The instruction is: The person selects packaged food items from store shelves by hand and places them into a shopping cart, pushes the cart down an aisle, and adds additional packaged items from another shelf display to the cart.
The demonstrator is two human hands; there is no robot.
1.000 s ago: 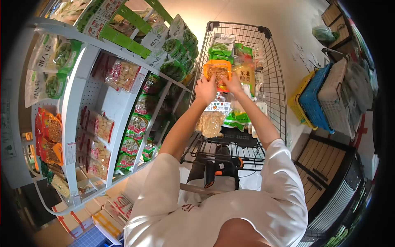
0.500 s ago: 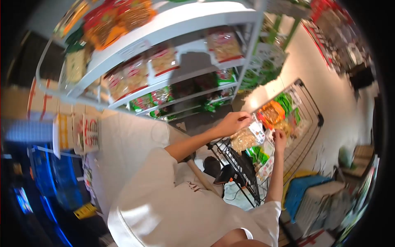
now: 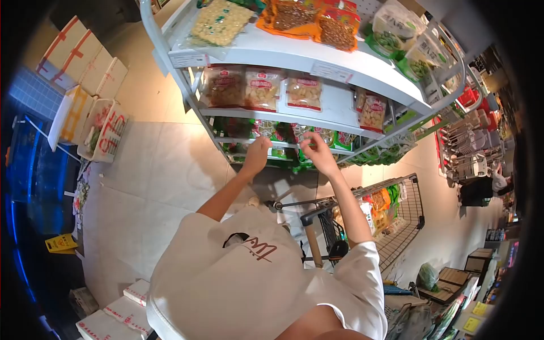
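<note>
My left hand (image 3: 258, 155) is raised before the white shelf unit (image 3: 374, 63), its fingers curled together and nothing showing in them. To its right, my right hand (image 3: 319, 153) holds nothing; its fingers are bent and apart. Both are nearest the lower shelves, where green and red packets (image 3: 324, 135) lie partly hidden behind them. On the middle shelf are clear bags with red labels, one of them a bag of pale pieces (image 3: 304, 92). The top shelf bears a pack of pale round pieces (image 3: 220, 22), orange packs of brown food (image 3: 292, 18) and green-and-clear packs (image 3: 394, 31).
A wire shopping cart (image 3: 412, 218) with several packets in it stands at my right, its handle near my body. White boxes (image 3: 116, 317) are low at the left. A white basket (image 3: 103, 129) and a yellow floor sign (image 3: 60, 243) are farther left.
Both hands have left the packets in the cart and moved left, to in front of the shelves. The view has turned toward the shelf unit, and the cart now sits at my right.
</note>
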